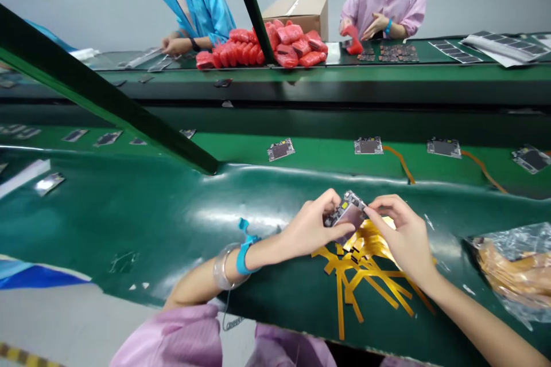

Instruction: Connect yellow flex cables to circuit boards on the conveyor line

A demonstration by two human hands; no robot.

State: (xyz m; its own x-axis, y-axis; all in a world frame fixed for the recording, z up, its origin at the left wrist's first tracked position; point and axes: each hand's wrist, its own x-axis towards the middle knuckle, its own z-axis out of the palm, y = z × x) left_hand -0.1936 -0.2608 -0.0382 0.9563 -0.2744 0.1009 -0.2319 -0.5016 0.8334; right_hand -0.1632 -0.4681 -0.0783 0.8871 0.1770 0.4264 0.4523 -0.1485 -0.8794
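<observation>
Green mat (pixel 150 200) spreads wide leftward of the circuit board (pixel 351 215), whose edges the left fingers (pixel 334 233) grip and right fingers (pixel 379 222) pinch.

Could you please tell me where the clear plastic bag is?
In the head view, the clear plastic bag lies at the right edge, on the green mat, right of the right hand and the yellow strips.

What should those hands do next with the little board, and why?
Perhaps the right hand should attach an orange ribbon to the circuit board: the left hand holds the board, the right is at its edge, ribbons lie below, and some boards on the belt trail similar ribbons.
</observation>
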